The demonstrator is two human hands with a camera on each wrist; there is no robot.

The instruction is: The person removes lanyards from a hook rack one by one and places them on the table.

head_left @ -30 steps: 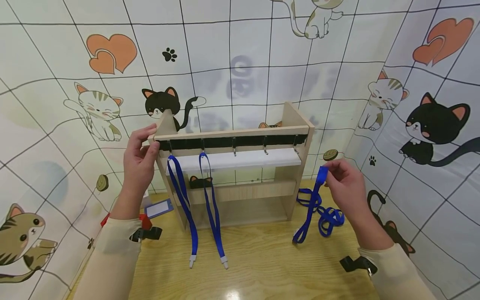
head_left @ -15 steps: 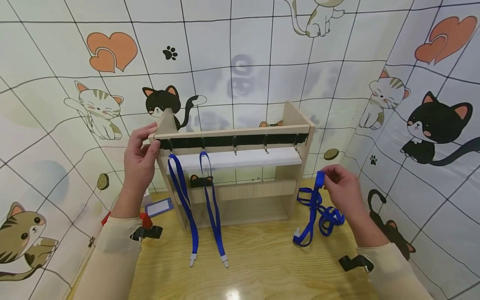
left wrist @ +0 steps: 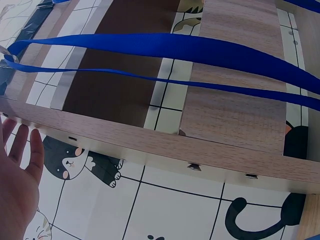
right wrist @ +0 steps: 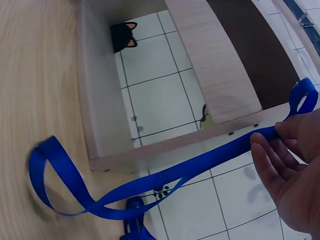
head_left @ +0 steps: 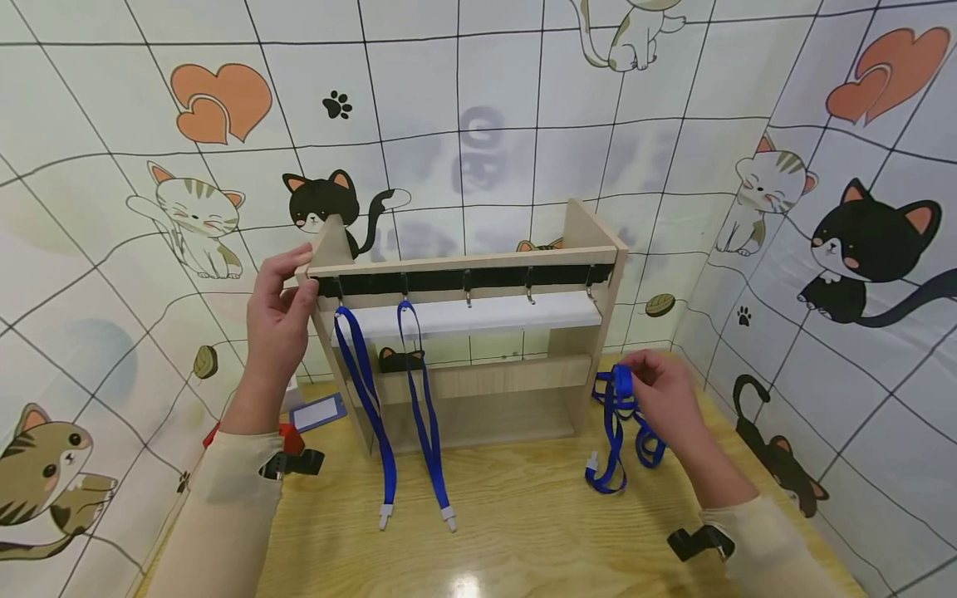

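My left hand (head_left: 280,311) grips the upper left corner of a small wooden rack (head_left: 478,382), thumb toward the front; the left wrist view shows its fingers (left wrist: 35,155) against the side panel. Two blue lanyards hang from hooks at the rack's left, the outer lanyard (head_left: 366,390) and the inner lanyard (head_left: 428,407), their white clips low in front. To the right of the rack, my right hand (head_left: 665,399) pinches another blue lanyard (right wrist: 200,162) near its top loop. Its lower part trails to the table, with a white clip (head_left: 593,461) there.
More blue lanyard (head_left: 649,444) lies coiled on the wooden table (head_left: 516,523) beyond the right hand. Three bare hooks line the black strip (head_left: 497,281). A blue-framed badge holder (head_left: 317,413) and a red object (head_left: 292,438) lie by the left forearm. Cat-print walls surround the table.
My right hand has moved down and slightly left with the lanyard, whose lower part now folds more onto the table. The left hand has stayed on the rack's corner.
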